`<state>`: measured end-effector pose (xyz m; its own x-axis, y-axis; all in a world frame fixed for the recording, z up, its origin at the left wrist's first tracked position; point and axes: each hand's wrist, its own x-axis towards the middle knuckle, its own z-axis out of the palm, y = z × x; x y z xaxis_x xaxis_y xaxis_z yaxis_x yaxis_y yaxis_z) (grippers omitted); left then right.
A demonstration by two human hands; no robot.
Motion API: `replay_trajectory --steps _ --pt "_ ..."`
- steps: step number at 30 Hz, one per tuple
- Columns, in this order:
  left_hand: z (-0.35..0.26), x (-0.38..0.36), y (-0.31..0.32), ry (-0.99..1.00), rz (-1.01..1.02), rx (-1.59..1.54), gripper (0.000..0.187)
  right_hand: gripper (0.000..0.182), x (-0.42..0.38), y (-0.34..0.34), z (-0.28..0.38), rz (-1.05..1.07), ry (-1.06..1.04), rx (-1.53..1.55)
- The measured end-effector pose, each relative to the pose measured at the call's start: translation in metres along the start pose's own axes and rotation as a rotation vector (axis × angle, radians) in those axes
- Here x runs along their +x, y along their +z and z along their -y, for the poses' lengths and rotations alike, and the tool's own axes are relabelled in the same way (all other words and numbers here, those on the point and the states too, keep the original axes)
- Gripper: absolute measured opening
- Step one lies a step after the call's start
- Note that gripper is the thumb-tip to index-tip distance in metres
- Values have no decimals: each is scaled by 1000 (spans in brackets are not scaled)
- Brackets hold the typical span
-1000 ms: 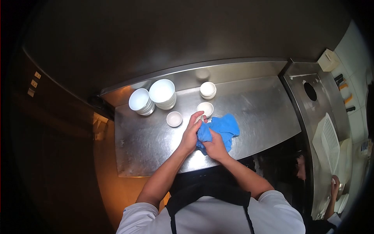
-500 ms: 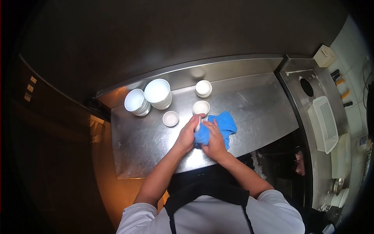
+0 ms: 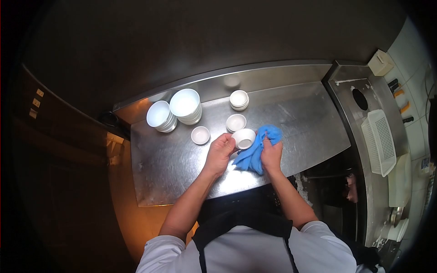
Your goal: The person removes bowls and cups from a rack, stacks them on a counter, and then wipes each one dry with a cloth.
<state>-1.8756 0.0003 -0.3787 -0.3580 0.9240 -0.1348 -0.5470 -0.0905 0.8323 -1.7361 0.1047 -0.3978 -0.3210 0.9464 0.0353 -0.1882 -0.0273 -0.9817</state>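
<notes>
My left hand [image 3: 219, 154] grips a small white bowl [image 3: 244, 139] by its left edge, with the bowl tipped so its underside faces me. In my right hand [image 3: 271, 155] is a bunched blue cloth [image 3: 250, 158], which hangs down just right of the bowl. Behind the held bowl sits another small white bowl [image 3: 236, 123], and a single small bowl [image 3: 200, 135] rests to the left. Farther back is a short stack of small white bowls [image 3: 239, 100]. Two taller stacks of larger bowls, a left one [image 3: 159, 114] and a right one [image 3: 185, 105], stand at the back left.
The steel counter [image 3: 168, 177] has a raised ledge [image 3: 273, 75] along its back. On the right a side counter carries a white plastic basket [image 3: 378, 143]. Knives [image 3: 400, 102] are by the tiled wall, with a white box [image 3: 379, 63] near the corner.
My hands have moved apart. The blue cloth, earlier wrapped over the bowl between both hands, has gone right with my right hand, and the bowl now shows in my left.
</notes>
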Motion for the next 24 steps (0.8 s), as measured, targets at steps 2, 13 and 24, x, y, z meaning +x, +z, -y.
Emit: replay_trajectory --steps 2,13,24 --pt "-1 2 5 80 -110 66 18 18 -15 7 13 64 -102 -70" --pt "17 -30 25 702 -70 879 11 42 13 -4 -22 34 302 -74" --pt "6 -7 -113 711 -486 1764 10 40 34 -39 18 -58 204 361"
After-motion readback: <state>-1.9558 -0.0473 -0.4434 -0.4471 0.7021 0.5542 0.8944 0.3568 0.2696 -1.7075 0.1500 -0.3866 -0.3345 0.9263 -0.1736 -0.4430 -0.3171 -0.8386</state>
